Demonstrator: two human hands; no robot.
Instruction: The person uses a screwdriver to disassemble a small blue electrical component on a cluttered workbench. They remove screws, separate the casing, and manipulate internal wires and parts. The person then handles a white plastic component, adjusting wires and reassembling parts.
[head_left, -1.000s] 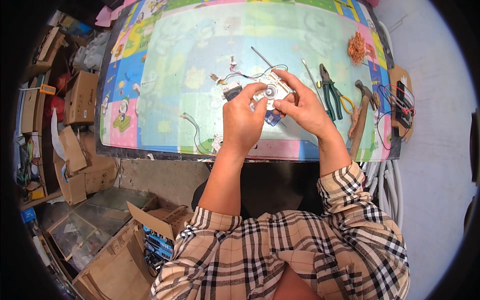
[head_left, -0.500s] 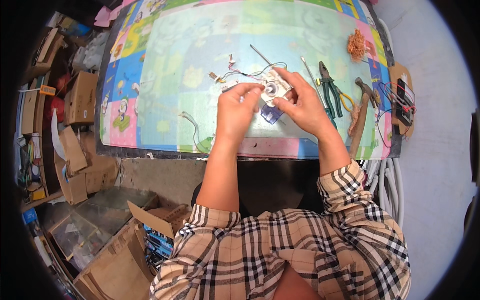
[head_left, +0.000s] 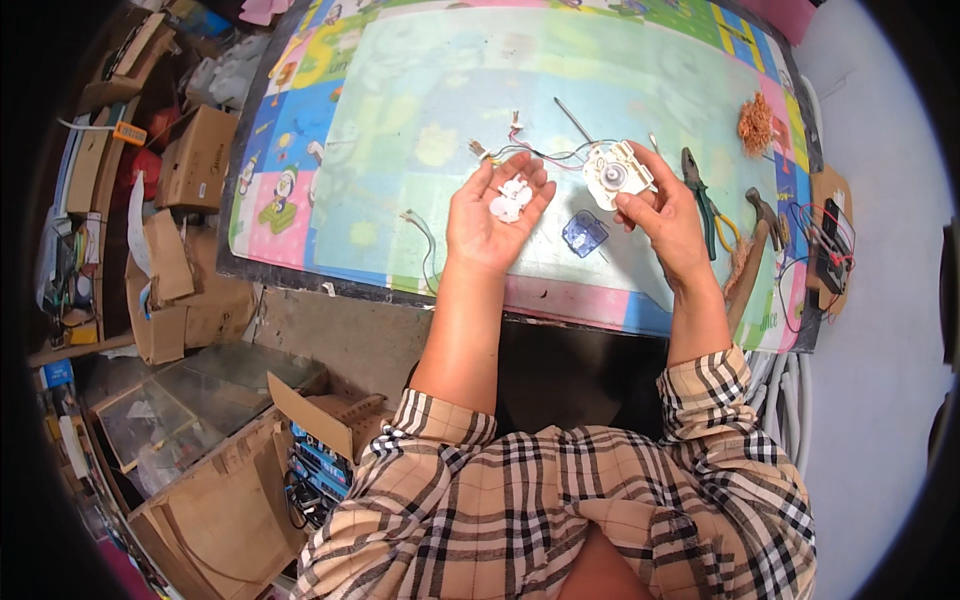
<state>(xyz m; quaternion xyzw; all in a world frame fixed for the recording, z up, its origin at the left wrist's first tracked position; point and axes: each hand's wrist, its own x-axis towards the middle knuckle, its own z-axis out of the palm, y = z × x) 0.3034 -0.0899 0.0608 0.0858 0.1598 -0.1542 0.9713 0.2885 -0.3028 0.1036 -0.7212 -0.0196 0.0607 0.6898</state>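
Observation:
My left hand (head_left: 484,232) is turned palm up with its fingers curled, cradling small white plastic parts (head_left: 511,200) that look like gears. In my right hand (head_left: 674,224), thumb and fingers grip the edge of a white plastic gearbox housing (head_left: 606,188) with a round grey hub in its middle. Thin coloured wires (head_left: 550,157) run from near the housing leftward to small connectors above my left hand. Between the hands, below the housing, a translucent blue plastic piece (head_left: 584,233) lies on the table. A thin metal rod (head_left: 572,118) lies beyond the wires.
Right of my right hand lie green-handled pliers (head_left: 708,215), a yellow-handled tool (head_left: 729,236) and a hammer (head_left: 752,255). Copper-coloured wire (head_left: 755,124) sits at the far right. A black device (head_left: 833,245) with leads rests at the table's right edge. Cardboard boxes (head_left: 198,158) stand left.
My hands have moved apart. The left has turned palm up, away from the housing, showing white parts in it. The right still grips the housing. The whole view has shifted slightly.

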